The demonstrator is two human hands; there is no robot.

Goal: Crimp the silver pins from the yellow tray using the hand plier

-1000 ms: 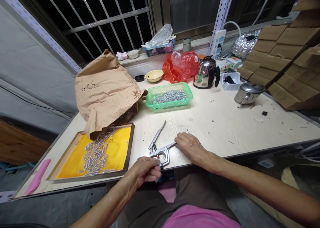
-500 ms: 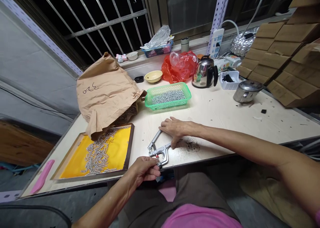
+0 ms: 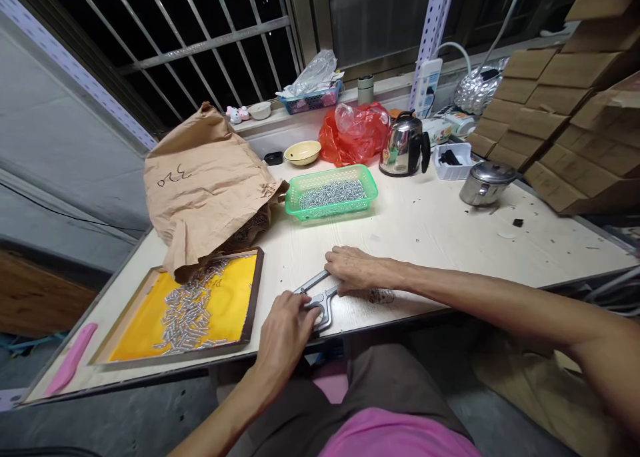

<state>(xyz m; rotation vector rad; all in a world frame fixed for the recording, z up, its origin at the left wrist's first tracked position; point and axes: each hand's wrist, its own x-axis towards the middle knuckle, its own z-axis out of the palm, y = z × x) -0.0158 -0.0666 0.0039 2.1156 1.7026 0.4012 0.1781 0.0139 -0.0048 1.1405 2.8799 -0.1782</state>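
Pale worktop [image 3: 425, 243] below a barred window [image 3: 210, 42]; at its near edge I see grey hand pliers [image 3: 320, 299]; the right hand [image 3: 353, 268] grips both handles, slightly apart; the left hand [image 3: 284, 327] is curled around the head, any pin within hidden from me; beside it, a shallow tray [image 3: 254, 297] of metal pins [image 3: 187, 313]; beyond, a green basket [image 3: 331, 211].

Silver-grey metal hand pliers [image 3: 326, 299], curved open frame, two long handles a narrow gap apart. From here, they lie on their side by the near edge of the tabletop [image 3: 425, 233], handles slanting inward; front end partly hidden.
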